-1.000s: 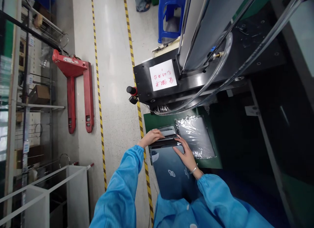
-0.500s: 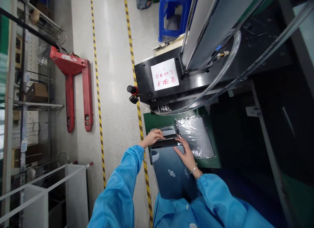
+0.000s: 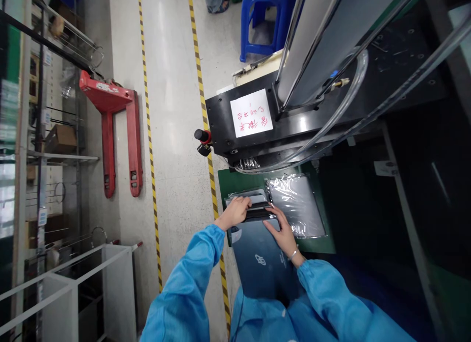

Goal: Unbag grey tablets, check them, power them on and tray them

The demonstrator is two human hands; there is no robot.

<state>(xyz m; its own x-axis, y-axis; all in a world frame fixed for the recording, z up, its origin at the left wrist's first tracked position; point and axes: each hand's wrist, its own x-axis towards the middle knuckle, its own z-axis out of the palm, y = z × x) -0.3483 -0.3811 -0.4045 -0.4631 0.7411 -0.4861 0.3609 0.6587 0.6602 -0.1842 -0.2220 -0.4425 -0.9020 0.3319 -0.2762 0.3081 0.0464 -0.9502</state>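
Note:
A flat dark blue panel (image 3: 259, 263) with rounded corners and a pale logo, like a tablet's back, leans towards my lap. My right hand (image 3: 284, 234) grips its upper right edge, thumb on the face and fingers over the far side. My left hand (image 3: 237, 212) is closed at the black edges by the panel's upper left corner; what its fingers pinch is hidden. Just beyond lie grey flat pieces in clear film (image 3: 253, 196). A larger grey panel in shiny clear wrap (image 3: 297, 204) lies to the right on the green mat (image 3: 226, 179).
Ahead stands a black machine base (image 3: 221, 116) with a grey cylinder, clear hoses (image 3: 353, 92) and a handwritten paper (image 3: 251, 113). A blue stool (image 3: 246, 33) stands behind it. A red pallet jack (image 3: 110, 99) and shelving are on the left. Another person's foot (image 3: 221, 6) shows at the top.
My left hand has shifted slightly right along the panel's top edge, and its fingers are more curled. My right hand keeps its grip. The whole view has moved slightly.

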